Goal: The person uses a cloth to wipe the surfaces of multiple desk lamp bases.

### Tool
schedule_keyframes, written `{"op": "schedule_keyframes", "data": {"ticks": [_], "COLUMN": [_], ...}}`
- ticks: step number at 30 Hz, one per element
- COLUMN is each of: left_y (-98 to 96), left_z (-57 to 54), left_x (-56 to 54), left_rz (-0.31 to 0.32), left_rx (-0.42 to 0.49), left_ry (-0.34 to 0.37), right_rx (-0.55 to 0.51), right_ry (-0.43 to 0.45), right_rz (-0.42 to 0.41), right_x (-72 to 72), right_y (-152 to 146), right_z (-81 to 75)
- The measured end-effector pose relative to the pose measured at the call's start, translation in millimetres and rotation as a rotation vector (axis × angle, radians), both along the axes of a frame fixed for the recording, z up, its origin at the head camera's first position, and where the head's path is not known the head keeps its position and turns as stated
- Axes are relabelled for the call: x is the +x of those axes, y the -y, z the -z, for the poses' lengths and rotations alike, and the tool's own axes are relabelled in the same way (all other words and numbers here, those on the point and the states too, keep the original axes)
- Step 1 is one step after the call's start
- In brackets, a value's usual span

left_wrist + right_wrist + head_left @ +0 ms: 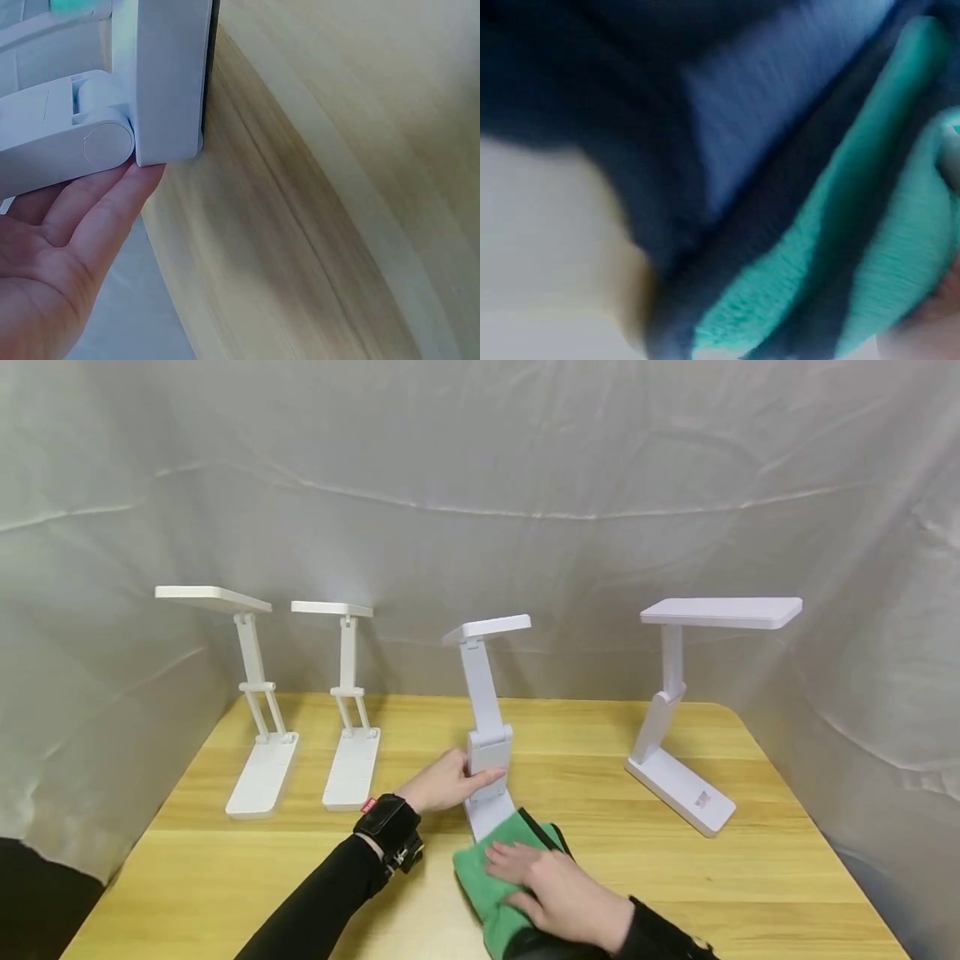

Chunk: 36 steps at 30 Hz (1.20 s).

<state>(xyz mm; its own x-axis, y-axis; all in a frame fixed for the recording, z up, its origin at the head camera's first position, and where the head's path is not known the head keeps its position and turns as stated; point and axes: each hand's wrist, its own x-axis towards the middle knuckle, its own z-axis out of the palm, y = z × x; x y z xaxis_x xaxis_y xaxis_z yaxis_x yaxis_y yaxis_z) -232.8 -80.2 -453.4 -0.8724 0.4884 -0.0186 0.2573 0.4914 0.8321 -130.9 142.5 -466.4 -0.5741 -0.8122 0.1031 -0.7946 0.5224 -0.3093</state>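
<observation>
A white folding desk lamp (pixel 489 693) stands in the middle of the table. My left hand (pixel 447 783) grips its lower arm, thumb across the front and fingers behind; in the left wrist view, fingertips reach the hinge beside the lamp's base (pixel 171 82). Over the front of that base lies a green cloth (pixel 491 881) with dark edging, hiding part of it. My right hand (pixel 558 893) presses on the cloth from above, fingers extended and thumb apart. Folds of the cloth (pixel 780 277) fill much of the right wrist view, blurred.
Two more white desk lamps, a far-left one (pixel 262 777) and one beside it (pixel 352 768), stand unfolded on the wooden table (pixel 187 877). Another lamp (pixel 675 785) stands at the right, a small label on its base. Grey fabric (pixel 480 560) hangs behind and at both sides.
</observation>
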Motion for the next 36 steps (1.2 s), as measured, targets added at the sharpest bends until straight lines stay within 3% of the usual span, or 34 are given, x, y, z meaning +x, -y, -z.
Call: {"op": "schedule_keyframes", "data": {"ticks": [3,9,11,15,18,20,24,27,29,31,36], "left_y": [-0.5,-5.2,-5.7,-4.1,-1.2,0.3,1.0,0.2,-0.7,-1.1,-0.8], "left_z": [-1.2,-3.7,-3.3,-1.7,-0.7,-0.3,-1.1,-1.4,-0.9,-0.1,1.4], "left_x": [0.5,-2.2,-3.0,-2.5,-0.9,-0.2,0.9,0.3,-1.3,-2.7,-3.7], "left_rz": [-0.006,0.005,0.014,0.017,0.008,0.003,0.007,0.015,0.020,0.025,0.017], "left_rx": [-0.007,-0.005,0.003,0.006,0.003,0.005,0.003,0.009,0.014,0.015,-0.007], "left_ry": [0.008,0.002,-0.004,-0.002,0.009,0.014,0.017,0.011,0.002,-0.007,-0.002], "right_rx": [-0.012,0.005,0.014,0.007,-0.009,-0.005,-0.002,-0.005,-0.006,-0.006,-0.006], "right_ry": [0.049,0.005,-0.024,-0.038,-0.011,0.025,0.059,0.024,-0.004,-0.028,-0.001], "right_rz": [-0.015,0.071,0.090,0.040,-0.018,-0.033,-0.013,0.028,0.055,0.061,0.001], "right_x": [5.4,-31.4,-35.0,-14.7,3.9,7.4,-12.0,-32.9,-39.2,-36.5,-4.6], "right_y": [-9.9,7.2,11.4,0.9,-13.7,-19.3,-13.1,0.2,5.7,5.8,-15.1], "right_z": [-2.1,-4.8,-4.0,-0.8,0.3,-1.4,-4.2,-2.3,-1.3,0.3,1.9]}}
